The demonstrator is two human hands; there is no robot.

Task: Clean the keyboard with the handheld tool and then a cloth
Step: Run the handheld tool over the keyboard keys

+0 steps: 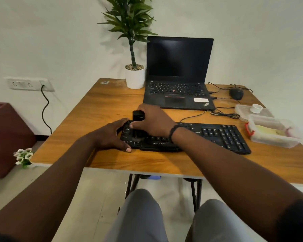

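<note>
- A black keyboard (191,137) is laid flat on the wooden bench (98,105), near its front edge, with the cable run off toward the laptop (178,74) behind it.
- A black handheld tool (138,119) is gripped by the right hand (152,119), fingers curled round its body; it is held upright, its lower end set down on the keys at the keyboard's left part.
- The keyboard's left end is braced by the left hand (112,135), fingers spread and fairly straight, thumb laid along the front edge.
- A potted plant (134,75) is stood just left of the laptop.
- A mouse (236,93) and clear plastic containers (273,131) are placed to the right.
</note>
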